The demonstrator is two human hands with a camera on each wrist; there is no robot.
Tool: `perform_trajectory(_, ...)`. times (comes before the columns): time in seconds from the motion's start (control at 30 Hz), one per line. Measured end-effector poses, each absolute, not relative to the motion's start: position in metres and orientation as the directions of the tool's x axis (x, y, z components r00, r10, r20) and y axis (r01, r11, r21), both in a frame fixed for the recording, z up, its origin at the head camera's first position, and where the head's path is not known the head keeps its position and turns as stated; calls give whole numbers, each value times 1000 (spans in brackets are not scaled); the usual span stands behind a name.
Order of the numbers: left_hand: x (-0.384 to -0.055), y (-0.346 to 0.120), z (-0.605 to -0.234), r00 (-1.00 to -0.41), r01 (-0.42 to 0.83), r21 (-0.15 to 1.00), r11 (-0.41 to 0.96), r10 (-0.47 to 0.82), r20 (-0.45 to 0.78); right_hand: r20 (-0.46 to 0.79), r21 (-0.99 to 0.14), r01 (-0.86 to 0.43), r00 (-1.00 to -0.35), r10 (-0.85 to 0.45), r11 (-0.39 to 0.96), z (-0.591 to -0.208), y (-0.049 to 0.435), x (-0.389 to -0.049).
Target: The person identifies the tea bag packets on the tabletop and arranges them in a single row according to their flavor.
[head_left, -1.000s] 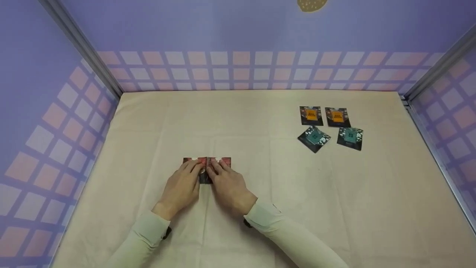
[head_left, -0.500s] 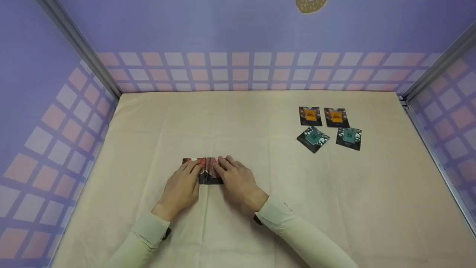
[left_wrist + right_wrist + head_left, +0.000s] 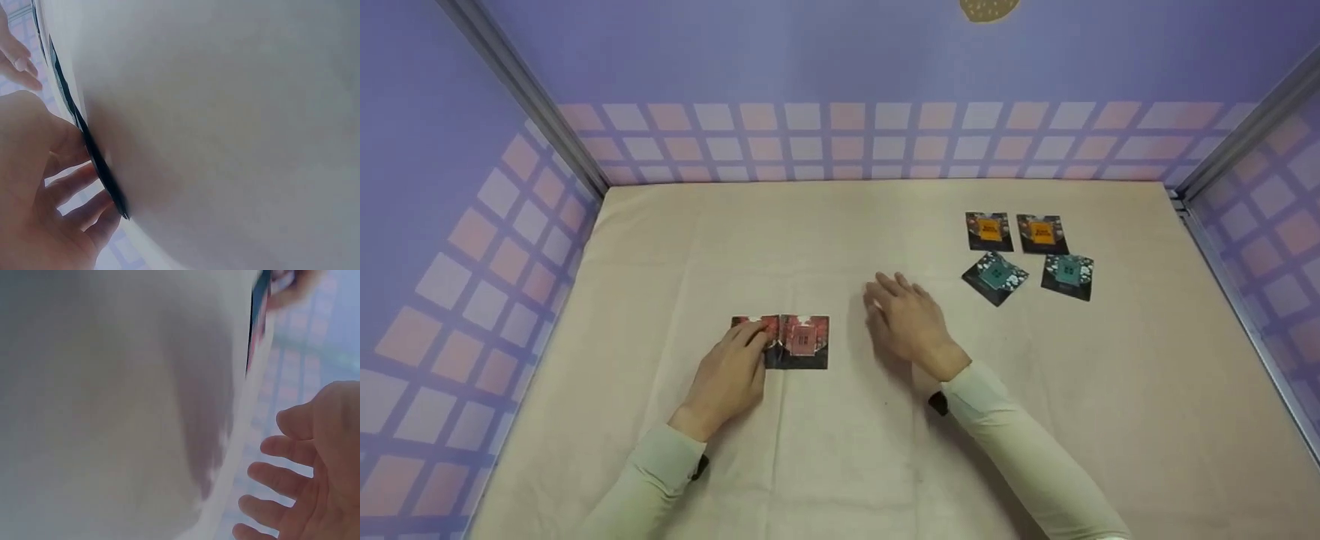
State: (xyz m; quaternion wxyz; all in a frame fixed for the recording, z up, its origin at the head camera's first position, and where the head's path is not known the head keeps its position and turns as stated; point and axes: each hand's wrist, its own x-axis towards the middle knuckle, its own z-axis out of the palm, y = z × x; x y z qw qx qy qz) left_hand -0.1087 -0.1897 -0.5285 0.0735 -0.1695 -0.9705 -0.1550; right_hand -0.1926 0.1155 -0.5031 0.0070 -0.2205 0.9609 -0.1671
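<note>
Two red-and-black flat square packets lie side by side on the cloth in the head view. My left hand (image 3: 727,376) rests on the left red packet (image 3: 772,358) and covers much of it. In the left wrist view its fingertips touch the top of the thin dark packet (image 3: 100,163). The right red packet (image 3: 805,342) is fully uncovered, its printed label facing up. Off to the right of it, my right hand (image 3: 913,322) hovers over the cloth, fingers spread and relaxed, holding nothing. The right wrist view shows those fingers (image 3: 278,479) apart from the cloth.
At the back right lie two orange-labelled packets (image 3: 989,232) in a row, with two green-labelled packets (image 3: 995,278) in front of them, one turned askew. A cream cloth (image 3: 840,450) covers the table. Checked walls (image 3: 847,139) and metal posts enclose the back and sides.
My right hand has lifted off the right red packet and moved right and away from me, uncovering it. The left hand and the other packets have stayed in place.
</note>
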Motion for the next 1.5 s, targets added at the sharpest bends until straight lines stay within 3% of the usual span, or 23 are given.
perform_trajectory(0.33,-110,-191,-530,-925,364,273,890,311,219,117,-349,-329,-944,-308,878,-506,187,-232)
perform_trajectory(0.8,-111,-189,-530,-925,369,275,888,320,207,65,-346,-195,-981,-184,918,-514,250,-235)
perform_trajectory(1.5,-108,-190,-530,-925,364,295,883,304,229,-83,-405,-149,-977,-198,902,-520,269,-234)
